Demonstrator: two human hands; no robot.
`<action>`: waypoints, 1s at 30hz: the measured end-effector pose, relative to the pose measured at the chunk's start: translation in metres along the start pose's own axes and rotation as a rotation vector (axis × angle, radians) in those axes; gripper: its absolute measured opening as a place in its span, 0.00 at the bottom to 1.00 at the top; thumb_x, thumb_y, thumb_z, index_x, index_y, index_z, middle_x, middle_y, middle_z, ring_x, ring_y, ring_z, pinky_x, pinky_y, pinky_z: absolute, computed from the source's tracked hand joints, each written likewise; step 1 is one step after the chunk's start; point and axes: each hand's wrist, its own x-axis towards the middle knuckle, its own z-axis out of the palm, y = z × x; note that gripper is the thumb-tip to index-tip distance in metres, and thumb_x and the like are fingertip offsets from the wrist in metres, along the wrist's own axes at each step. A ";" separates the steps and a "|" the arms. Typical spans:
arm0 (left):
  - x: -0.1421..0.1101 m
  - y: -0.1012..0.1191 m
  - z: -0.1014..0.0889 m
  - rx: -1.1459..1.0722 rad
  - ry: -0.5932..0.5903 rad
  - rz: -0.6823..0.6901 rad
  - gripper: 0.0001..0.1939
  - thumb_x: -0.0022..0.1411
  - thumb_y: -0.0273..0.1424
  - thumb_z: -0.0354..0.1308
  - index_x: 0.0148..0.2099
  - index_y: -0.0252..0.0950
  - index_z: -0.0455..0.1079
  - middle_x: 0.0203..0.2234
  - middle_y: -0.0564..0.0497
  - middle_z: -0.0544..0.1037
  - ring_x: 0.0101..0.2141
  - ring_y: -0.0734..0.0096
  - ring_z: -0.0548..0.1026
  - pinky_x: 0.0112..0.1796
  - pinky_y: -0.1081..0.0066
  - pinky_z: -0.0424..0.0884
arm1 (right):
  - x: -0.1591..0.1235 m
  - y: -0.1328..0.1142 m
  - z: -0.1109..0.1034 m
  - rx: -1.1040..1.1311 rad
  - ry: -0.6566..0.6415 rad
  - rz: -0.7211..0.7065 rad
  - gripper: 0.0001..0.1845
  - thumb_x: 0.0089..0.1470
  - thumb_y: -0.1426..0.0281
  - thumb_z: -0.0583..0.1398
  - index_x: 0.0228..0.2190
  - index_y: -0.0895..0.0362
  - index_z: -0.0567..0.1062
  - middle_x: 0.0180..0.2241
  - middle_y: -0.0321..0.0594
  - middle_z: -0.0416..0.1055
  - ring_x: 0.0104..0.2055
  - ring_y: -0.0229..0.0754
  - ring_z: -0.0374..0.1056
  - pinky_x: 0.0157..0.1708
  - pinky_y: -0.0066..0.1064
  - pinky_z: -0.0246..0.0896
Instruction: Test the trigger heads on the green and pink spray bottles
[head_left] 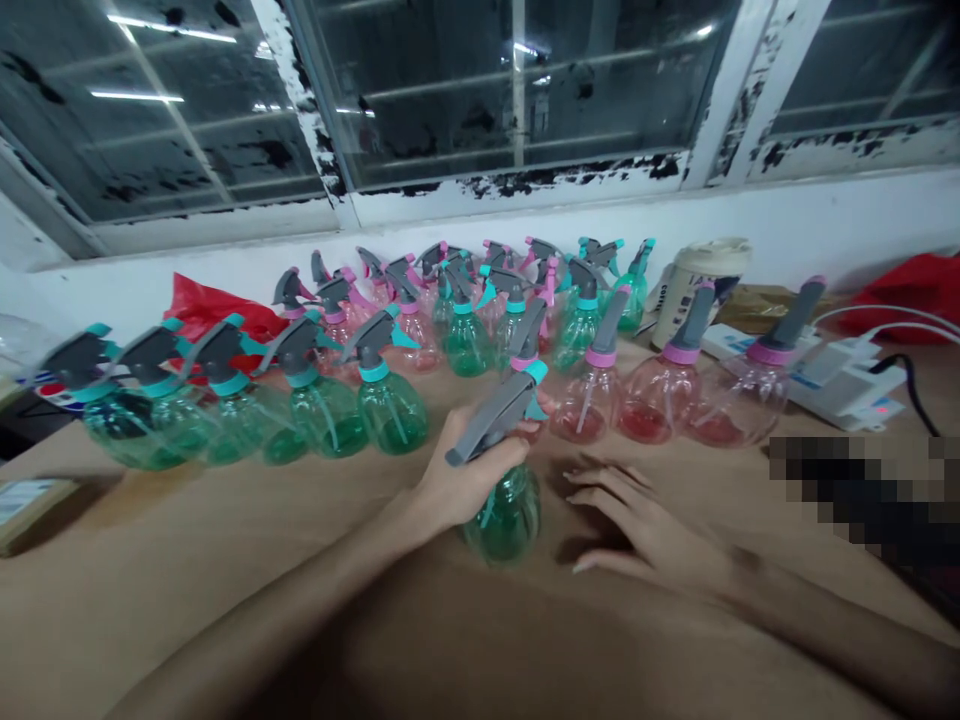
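Peeling window frame, crumpled red plastic, lettered cup

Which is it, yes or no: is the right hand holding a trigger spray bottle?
No, the right hand is spread open over the tabletop, while the left hand grips a green trigger spray bottle.

We observe the left hand gripping a green bottle near its neck; the right hand, unloaded, is beside it. Further bottles stand on the worktop.
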 end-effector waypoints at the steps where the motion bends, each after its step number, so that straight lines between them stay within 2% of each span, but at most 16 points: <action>1: 0.000 0.001 0.001 -0.002 0.000 -0.002 0.14 0.52 0.26 0.51 0.40 0.42 0.71 0.32 0.53 0.77 0.36 0.66 0.75 0.40 0.67 0.71 | -0.001 0.003 0.001 0.000 0.004 0.003 0.28 0.49 0.51 0.59 0.47 0.55 0.69 0.50 0.46 0.67 0.54 0.51 0.62 0.52 0.51 0.57; 7: -0.003 0.008 0.003 0.099 0.003 0.017 0.09 0.52 0.26 0.50 0.34 0.42 0.69 0.25 0.55 0.73 0.26 0.69 0.70 0.29 0.69 0.69 | 0.001 0.004 0.000 0.024 0.040 0.032 0.22 0.53 0.56 0.59 0.46 0.54 0.69 0.49 0.45 0.69 0.55 0.49 0.62 0.54 0.50 0.57; 11: -0.002 0.008 0.001 0.159 -0.007 0.033 0.06 0.52 0.29 0.49 0.32 0.42 0.67 0.18 0.57 0.64 0.20 0.71 0.62 0.21 0.70 0.62 | -0.001 0.003 0.000 0.029 0.068 0.049 0.19 0.53 0.58 0.59 0.45 0.53 0.69 0.49 0.43 0.71 0.55 0.49 0.62 0.53 0.50 0.59; 15: -0.002 0.007 -0.001 0.184 -0.014 0.039 0.04 0.51 0.30 0.49 0.30 0.42 0.65 0.17 0.56 0.63 0.20 0.70 0.62 0.22 0.69 0.62 | -0.002 0.003 0.000 0.031 0.053 0.072 0.18 0.54 0.59 0.58 0.45 0.53 0.69 0.49 0.43 0.71 0.55 0.49 0.62 0.54 0.51 0.58; 21: -0.003 0.010 -0.002 0.173 -0.072 0.017 0.06 0.53 0.30 0.48 0.34 0.42 0.65 0.19 0.55 0.66 0.21 0.69 0.65 0.26 0.68 0.66 | -0.001 0.000 -0.003 0.071 0.047 0.118 0.17 0.54 0.61 0.59 0.45 0.52 0.70 0.49 0.40 0.71 0.54 0.46 0.64 0.55 0.48 0.57; 30: -0.004 0.005 0.002 0.154 0.037 -0.005 0.08 0.53 0.28 0.51 0.38 0.41 0.65 0.27 0.54 0.71 0.24 0.70 0.68 0.28 0.69 0.68 | -0.001 -0.004 -0.009 0.179 -0.002 0.190 0.19 0.56 0.61 0.57 0.49 0.51 0.68 0.51 0.40 0.70 0.56 0.45 0.62 0.55 0.46 0.59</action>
